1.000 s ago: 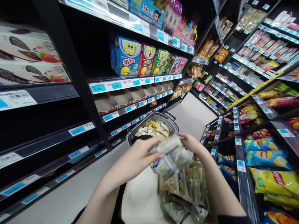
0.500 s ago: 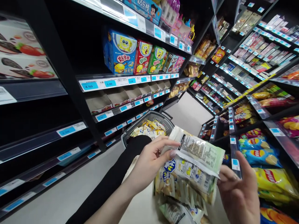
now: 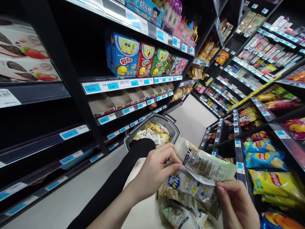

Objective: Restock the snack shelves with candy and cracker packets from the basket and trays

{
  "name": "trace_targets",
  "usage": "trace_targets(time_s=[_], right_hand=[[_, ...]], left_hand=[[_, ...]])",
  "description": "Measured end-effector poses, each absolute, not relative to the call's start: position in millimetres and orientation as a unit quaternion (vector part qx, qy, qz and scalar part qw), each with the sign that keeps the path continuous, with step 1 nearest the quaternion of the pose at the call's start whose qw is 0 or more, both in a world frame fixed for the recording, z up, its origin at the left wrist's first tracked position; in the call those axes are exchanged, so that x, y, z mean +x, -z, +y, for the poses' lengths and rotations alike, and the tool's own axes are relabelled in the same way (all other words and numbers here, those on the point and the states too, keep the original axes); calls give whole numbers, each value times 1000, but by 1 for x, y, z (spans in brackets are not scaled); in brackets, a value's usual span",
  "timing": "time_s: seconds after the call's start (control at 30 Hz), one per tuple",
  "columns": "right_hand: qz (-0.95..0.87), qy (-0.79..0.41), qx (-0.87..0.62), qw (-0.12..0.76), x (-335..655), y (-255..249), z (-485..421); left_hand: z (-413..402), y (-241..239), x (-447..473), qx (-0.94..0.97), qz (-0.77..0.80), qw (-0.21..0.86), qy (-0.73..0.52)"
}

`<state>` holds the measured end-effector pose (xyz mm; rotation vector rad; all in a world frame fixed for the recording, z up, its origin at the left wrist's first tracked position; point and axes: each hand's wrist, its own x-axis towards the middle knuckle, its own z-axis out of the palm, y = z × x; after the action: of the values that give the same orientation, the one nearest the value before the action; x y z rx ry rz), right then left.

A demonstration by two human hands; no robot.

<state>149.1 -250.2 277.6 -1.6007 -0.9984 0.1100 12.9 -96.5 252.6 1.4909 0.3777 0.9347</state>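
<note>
Both hands hold one snack packet (image 3: 209, 163), turned with its printed back and centre seam facing me. It is pale green and white with a blue logo. My left hand (image 3: 158, 170) pinches the seam near the packet's left end between thumb and forefinger. At the right end, my right hand (image 3: 238, 202) grips the seam edge with thumb and fingers. Below lie more snack packets (image 3: 182, 216), partly hidden by the held one, close to my lap. Whether the held packet is sealed I cannot tell.
A grey shopping basket (image 3: 175, 130) with several yellow and white packets stands on the floor ahead. Shelves with snack boxes (image 3: 125, 55) run along the left. Chip bags (image 3: 274, 184) fill the shelves close on the right. The aisle floor (image 3: 194, 111) leads to more shelving.
My right hand has gone from loosely spread beside the packet to pinching its right edge. The packet has shifted slightly right and down. My left hand keeps its pinch.
</note>
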Motion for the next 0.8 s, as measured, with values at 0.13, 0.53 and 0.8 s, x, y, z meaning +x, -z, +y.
trace_targets(time_s=[0.13,0.53,0.8], right_hand=[[-277,-88,-731,617,137,-276,-251],[-221,-315,-664,641,164,-283,-262],[-228,-397,-634,624,175,-285,-265]], left_hand=[[-100,-255,12,663,180,633,-357],[-89,-252,15,522,127,805,-251],[-81,-247,12,508,152,815,-232]])
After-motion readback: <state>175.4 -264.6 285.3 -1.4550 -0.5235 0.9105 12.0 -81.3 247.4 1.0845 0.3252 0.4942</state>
